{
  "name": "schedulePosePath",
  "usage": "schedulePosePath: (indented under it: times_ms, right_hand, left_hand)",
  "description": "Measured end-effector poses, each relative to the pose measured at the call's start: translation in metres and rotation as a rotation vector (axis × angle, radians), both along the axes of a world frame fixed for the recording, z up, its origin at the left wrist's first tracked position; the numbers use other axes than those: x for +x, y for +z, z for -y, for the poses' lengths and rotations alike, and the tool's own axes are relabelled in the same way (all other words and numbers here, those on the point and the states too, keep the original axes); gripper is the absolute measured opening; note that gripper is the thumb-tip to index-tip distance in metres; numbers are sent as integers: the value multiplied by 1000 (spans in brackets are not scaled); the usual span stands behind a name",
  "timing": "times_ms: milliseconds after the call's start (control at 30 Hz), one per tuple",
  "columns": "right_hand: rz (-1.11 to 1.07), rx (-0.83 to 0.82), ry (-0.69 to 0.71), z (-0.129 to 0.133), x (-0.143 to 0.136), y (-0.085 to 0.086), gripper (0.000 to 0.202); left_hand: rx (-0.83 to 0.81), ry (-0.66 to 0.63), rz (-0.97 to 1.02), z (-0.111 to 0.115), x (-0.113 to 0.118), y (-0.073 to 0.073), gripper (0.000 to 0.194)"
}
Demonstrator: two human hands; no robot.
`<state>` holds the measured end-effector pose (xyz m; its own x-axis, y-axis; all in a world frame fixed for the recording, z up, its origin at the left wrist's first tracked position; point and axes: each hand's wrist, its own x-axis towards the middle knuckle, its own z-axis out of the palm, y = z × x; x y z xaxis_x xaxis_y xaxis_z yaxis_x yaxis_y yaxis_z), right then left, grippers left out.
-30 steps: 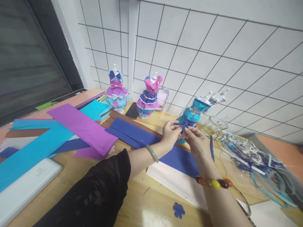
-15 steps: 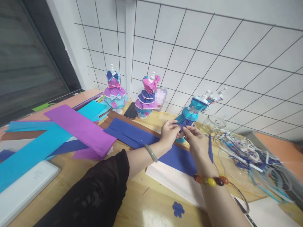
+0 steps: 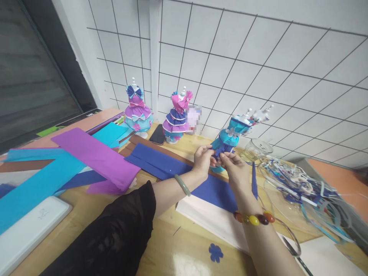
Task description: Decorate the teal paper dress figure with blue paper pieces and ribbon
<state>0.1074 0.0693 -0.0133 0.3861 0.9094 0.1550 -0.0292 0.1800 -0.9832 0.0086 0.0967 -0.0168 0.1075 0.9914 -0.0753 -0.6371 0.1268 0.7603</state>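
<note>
A dark blue paper flower (image 3: 220, 150) is pinched in the fingertips of my right hand (image 3: 236, 168), held against the front of a small dress form. My left hand (image 3: 203, 161), closed with thumb and forefinger together, meets the left edge of that flower. The dress form (image 3: 230, 134) wears a teal paper dress with a white flower at the waist and leans to the right. My fingers cover part of its lower skirt. A second blue paper flower (image 3: 216, 253) lies flat on the table near the front.
Two dressed forms, one purple and blue (image 3: 138, 111), one pink and navy (image 3: 176, 119), stand at the back by a phone (image 3: 158, 134). Coloured paper strips (image 3: 97, 157) and a white power bank (image 3: 34, 234) lie left. Paper scraps (image 3: 299, 184) heap right, near scissors (image 3: 296, 253).
The blue flower's petals have come more into view between my fingertips. My fingers have shifted slightly at the skirt, and the whole view has drifted a little.
</note>
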Motion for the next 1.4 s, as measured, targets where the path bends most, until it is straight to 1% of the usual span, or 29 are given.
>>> schedulePosePath:
  times_ms: [233, 400, 500, 600, 767, 900, 1033, 1133, 1200, 1300, 1400]
  right_hand:
    - [-3, -50, 26, 12, 2, 8, 27]
    - [61, -66, 55, 27, 4, 20, 25]
    - [83, -122, 57, 40, 8, 29, 26]
    - [112, -158, 42, 57, 17, 37, 28]
    - [177, -223, -28, 88, 42, 44, 35]
    - [189, -266, -64, 113, 67, 42, 37]
    - [186, -293, -96, 137, 85, 34, 35]
    - [206, -315, -77, 152, 91, 27, 30]
    - [229, -340, -76, 160, 93, 23, 31]
    - [263, -360, -104, 170, 95, 20, 35]
    - [247, -355, -143, 177, 99, 19, 35]
  left_hand:
    - [35, 7, -43, -1, 0, -2, 29]
    - [129, -15, -106, 1, 1, -3, 35]
    - [146, -30, -123, 2, 2, -4, 38]
    - [143, -33, -125, 1, 3, -4, 38]
    - [153, -38, -129, 1, 3, -4, 37]
    - [134, -42, -131, 0, 2, -3, 40]
    - [132, -47, -128, -2, 3, -2, 43]
    - [149, -47, -132, -4, 3, -2, 45]
    - [172, -44, -144, -4, 3, -3, 45]
    - [197, -34, -168, -5, 2, -4, 44]
    - [205, -18, -192, -7, 2, -6, 47]
